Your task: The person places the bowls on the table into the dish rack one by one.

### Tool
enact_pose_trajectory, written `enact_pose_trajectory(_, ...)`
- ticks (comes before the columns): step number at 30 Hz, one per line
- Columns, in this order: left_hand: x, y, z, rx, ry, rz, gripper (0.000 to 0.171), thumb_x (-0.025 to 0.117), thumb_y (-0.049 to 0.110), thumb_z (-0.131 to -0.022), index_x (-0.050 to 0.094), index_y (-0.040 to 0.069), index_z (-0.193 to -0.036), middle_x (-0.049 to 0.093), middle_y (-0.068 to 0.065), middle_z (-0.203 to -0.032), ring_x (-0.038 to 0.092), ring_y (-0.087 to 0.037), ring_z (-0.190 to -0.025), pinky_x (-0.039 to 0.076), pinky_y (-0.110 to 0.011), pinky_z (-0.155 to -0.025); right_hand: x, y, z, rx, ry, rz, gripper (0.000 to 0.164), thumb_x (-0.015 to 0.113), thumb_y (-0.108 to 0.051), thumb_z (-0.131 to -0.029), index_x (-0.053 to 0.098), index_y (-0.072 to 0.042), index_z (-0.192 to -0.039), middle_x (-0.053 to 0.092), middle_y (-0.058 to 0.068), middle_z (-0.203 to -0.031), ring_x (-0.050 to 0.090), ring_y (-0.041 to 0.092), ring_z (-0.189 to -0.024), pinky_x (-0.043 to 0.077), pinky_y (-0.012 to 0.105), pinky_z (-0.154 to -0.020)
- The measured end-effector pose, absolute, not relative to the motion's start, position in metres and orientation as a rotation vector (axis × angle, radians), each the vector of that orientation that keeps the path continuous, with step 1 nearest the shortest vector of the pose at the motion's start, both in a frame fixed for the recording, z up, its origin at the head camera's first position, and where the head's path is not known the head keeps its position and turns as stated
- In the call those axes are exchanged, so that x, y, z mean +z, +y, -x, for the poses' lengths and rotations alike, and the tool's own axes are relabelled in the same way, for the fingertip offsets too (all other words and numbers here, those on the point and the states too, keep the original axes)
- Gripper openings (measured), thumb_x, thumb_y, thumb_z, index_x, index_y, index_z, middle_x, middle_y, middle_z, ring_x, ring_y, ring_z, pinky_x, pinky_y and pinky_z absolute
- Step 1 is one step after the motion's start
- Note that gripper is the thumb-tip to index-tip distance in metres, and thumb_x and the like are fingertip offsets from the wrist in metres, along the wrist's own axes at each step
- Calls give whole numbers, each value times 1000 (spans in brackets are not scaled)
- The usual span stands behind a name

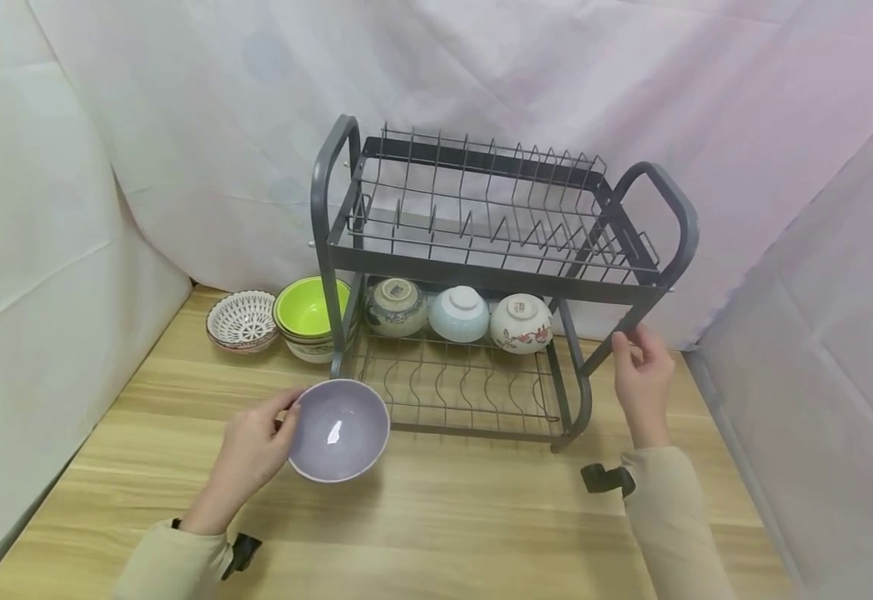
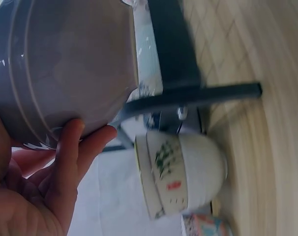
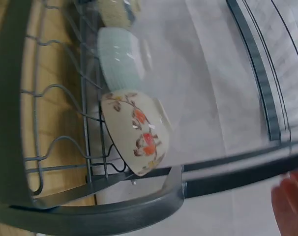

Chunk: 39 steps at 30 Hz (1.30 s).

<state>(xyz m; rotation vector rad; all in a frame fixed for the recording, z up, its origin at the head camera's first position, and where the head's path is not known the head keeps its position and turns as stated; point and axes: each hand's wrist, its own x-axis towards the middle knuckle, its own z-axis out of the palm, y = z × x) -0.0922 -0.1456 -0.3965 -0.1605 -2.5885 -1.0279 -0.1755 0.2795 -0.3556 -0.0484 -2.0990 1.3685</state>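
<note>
A glossy purple-grey bowl [image 1: 339, 431] is held at its left rim by my left hand [image 1: 251, 444], in front of the rack's lower left corner. It faces up in the head view. Thumb and fingers pinch its wall; the left wrist view shows the bowl's outside [image 2: 75, 64] with two fingertips against it. My right hand [image 1: 644, 375] is beside the right post of the dark two-tier dish rack [image 1: 496, 268], its fingers loosely bent and holding nothing. In the right wrist view its blurred fingertips [image 3: 292, 194] are close to the rack's bar.
On the rack's lower tier, a dark patterned bowl [image 1: 395, 308], a pale blue bowl [image 1: 459, 315] and a flowered bowl [image 1: 522, 323] sit upside down in a row. Left of the rack stand stacked bowls with a lime-green one [image 1: 308, 307] on top, and a patterned bowl [image 1: 243, 320].
</note>
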Motion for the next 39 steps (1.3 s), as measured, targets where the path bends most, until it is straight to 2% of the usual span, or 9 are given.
enact_pose_trajectory(3, -400, -136, 93, -1063, -2603, 199, 21, 55, 0, -83, 66, 0, -102, 67, -20, -89, 64, -23, -62, 52, -28, -49, -355, 268, 163, 1130, -2078, -58, 44, 59, -1, -83, 49, 1, -126, 47, 13, -115, 45, 18, -108, 41, 32, -98)
enact_pose_trajectory(6, -403, -126, 94, -1104, -2614, 232, 22, 56, 0, -82, 66, 1, -102, 68, -19, -87, 64, -20, -60, 51, -25, -48, -358, 252, 151, 935, -1978, -281, 47, 61, -2, -78, 49, 5, -123, 47, 25, -117, 44, 29, -112, 34, 37, -103)
enact_pose_trajectory(10, -408, -113, 95, -1113, -2640, 282, 22, 57, 1, -82, 67, 4, -102, 69, -14, -87, 60, -13, -60, 49, -22, -50, -362, 224, 136, 722, -1895, -716, 37, 55, -17, -86, 55, 12, -110, 54, 28, -111, 50, 35, -109, 35, 36, -103)
enact_pose_trajectory(15, -411, -98, 98, -1131, -2648, 364, 24, 57, 1, -82, 67, 9, -103, 69, -9, -89, 59, -12, -64, 49, -21, -53, -371, 185, 110, 554, -1977, -1228, 33, 47, -21, -93, 60, 6, -106, 60, 20, -110, 55, 34, -104, 35, 38, -103)
enact_pose_trajectory(21, -412, -85, 99, -1143, -2657, 423, 23, 58, 3, -82, 67, 10, -102, 68, -7, -94, 64, -18, -70, 52, -22, -57, -391, 160, 85, 277, -2126, -1519, 33, 50, -29, -90, 61, -9, -114, 63, 4, -113, 55, 20, -110, 37, 42, -101)
enact_pose_trajectory(25, -411, -79, 98, -1129, -2681, 438, 21, 59, 6, -83, 67, 10, -102, 68, -6, -93, 62, -14, -68, 50, -21, -58, -399, 155, 79, 208, -2138, -1597, 27, 59, -26, -82, 64, -15, -106, 65, -3, -102, 57, 15, -102, 39, 41, -100)
enact_pose_trajectory(29, -410, -74, 97, -1140, -2699, 446, 22, 59, 6, -83, 67, 10, -104, 68, -6, -96, 63, -16, -76, 52, -24, -63, -403, 155, 77, 166, -2127, -1617, 19, 59, -17, -76, 65, -19, -94, 65, -9, -89, 59, 9, -91, 40, 41, -99)
enact_pose_trajectory(34, -410, -71, 99, -1185, -2713, 463, 23, 58, 6, -84, 67, 11, -106, 68, -7, -99, 65, -19, -82, 54, -27, -65, -407, 157, 76, 167, -2105, -1614, 20, 51, -12, -77, 64, -20, -89, 65, -12, -86, 61, 5, -86, 45, 37, -93)
enact_pose_trajectory(39, -411, -69, 102, -1266, -2723, 527, 24, 56, 7, -86, 66, 12, -107, 67, -7, -100, 65, -21, -88, 55, -27, -68, -405, 159, 75, 218, -2095, -1623, 17, 54, -11, -76, 64, -20, -87, 66, -13, -82, 59, 3, -77, 46, 30, -87)
